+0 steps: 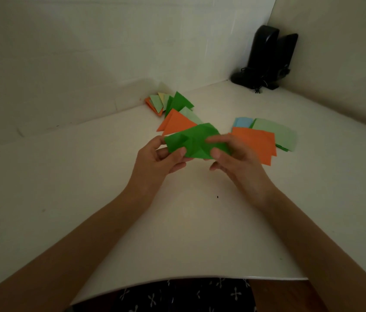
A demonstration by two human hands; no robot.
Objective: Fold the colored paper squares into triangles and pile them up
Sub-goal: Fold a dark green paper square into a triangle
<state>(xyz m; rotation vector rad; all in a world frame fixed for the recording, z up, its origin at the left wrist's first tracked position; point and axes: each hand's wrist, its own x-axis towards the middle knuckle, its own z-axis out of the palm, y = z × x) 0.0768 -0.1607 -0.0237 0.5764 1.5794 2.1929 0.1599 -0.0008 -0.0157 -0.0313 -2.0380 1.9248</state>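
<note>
I've got the dark green paper square [194, 143] up off the white table [87, 188], left hand [157, 161] and right hand [233, 158] each pinching an end. It looks light and floppy and creases easily, so I'd hold the corners.

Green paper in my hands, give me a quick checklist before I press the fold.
1. Left hand grips the green paper: ok.
2. Right hand grips it: ok.
3. Corners lined up: cannot tell, the sheet is bent.
4. Crease pressed flat: not ok.
5. Bare table below to press on: ok.
6. Pile of triangles lies apart, behind the hands: ok.
</note>
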